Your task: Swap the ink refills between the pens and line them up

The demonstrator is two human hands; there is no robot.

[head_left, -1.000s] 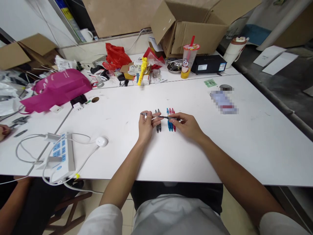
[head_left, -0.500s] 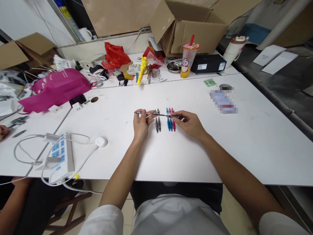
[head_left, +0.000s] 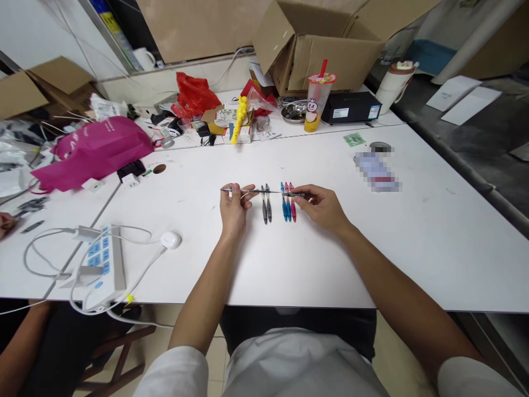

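Observation:
My left hand (head_left: pixel 232 212) is closed on the barrel of a pen (head_left: pixel 226 189), held level above the table. A thin refill (head_left: pixel 270 191) sticks out of it to the right. My right hand (head_left: pixel 324 208) pinches a dark front section of the pen (head_left: pixel 295 194), close to the refill's tip; whether the two touch I cannot tell. Below, two grey-black pens (head_left: pixel 266 207) lie side by side near my left fingers. Three blue and pink pens (head_left: pixel 289 209) lie in a row by my right fingertips.
Left on the white table (head_left: pixel 306 264) are a power strip (head_left: pixel 118 264) with cables and a magenta bag (head_left: pixel 103 143). A drink cup (head_left: pixel 317 105), a black box (head_left: pixel 351 107) and an open carton (head_left: pixel 334 60) stand behind. Another person's hand (head_left: pixel 6 223) shows at the left edge.
My left hand has shifted slightly left with the barrel and refill. More of the refill's thin tip shows beside the front section in my right hand, which has hardly moved.

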